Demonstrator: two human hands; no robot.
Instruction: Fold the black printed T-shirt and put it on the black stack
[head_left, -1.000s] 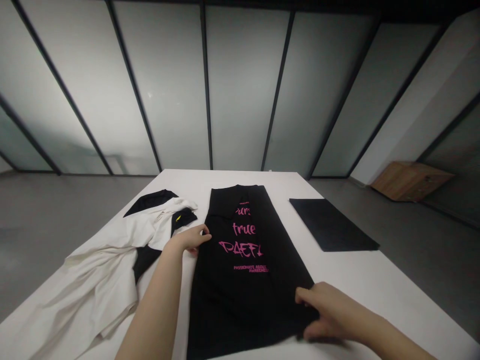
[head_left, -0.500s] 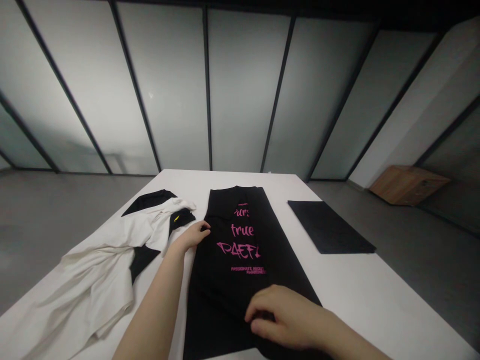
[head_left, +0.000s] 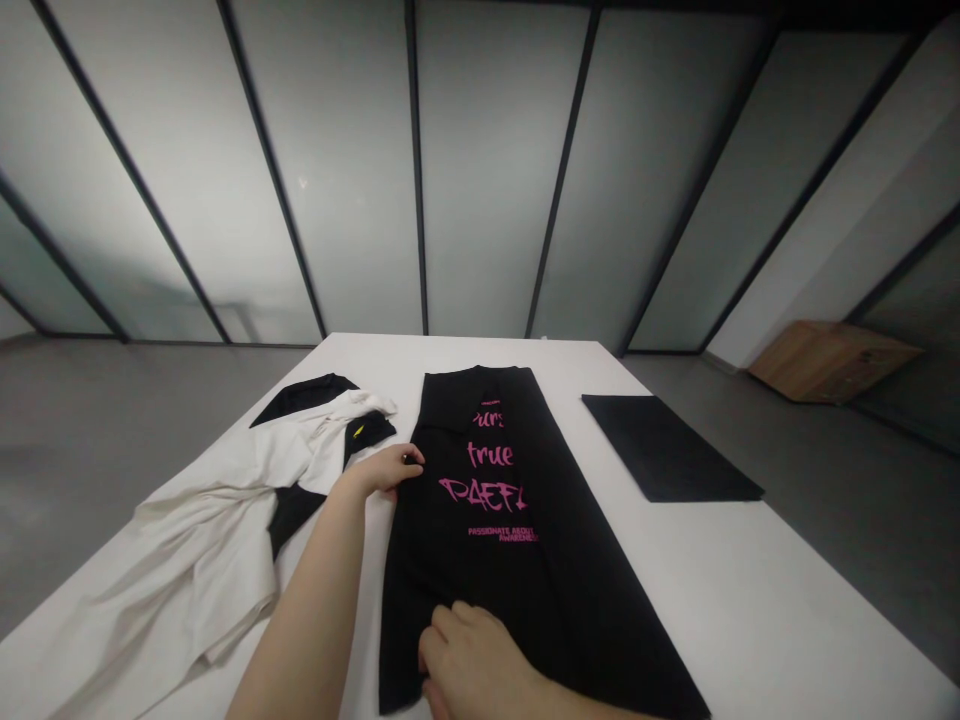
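On a white table top (head_left: 750, 590), a black knit shirt (head_left: 570, 610) is lying folded lengthwise into a long, narrow panel, its matte cloth soft and slightly rumpled along the lower edge, with pink brush-style lettering (head_left: 484, 490) running across its middle. The left hand (head_left: 379, 472) is reaching in from the lower left, its fingers pressed together and slightly curled, the tips touching the shirt's left edge; whether they are pinching the cloth I cannot tell. The right hand (head_left: 472, 665) is lying across the lower part of the shirt near that same edge, with its fingers (head_left: 450, 630) loosely parted and bent, pressing down on the fabric. Its thumb is mostly out of sight, so any grip there is hidden. Both forearms are angling inward toward the shirt. Just left of the left hand, a crumpled white garment (head_left: 202, 560) with black panels is sprawling over the table, a small yellow mark (head_left: 358, 431) showing on one black patch. Off to the right, a flat black rectangular piece (head_left: 667, 450) is lying well apart from the shirt.
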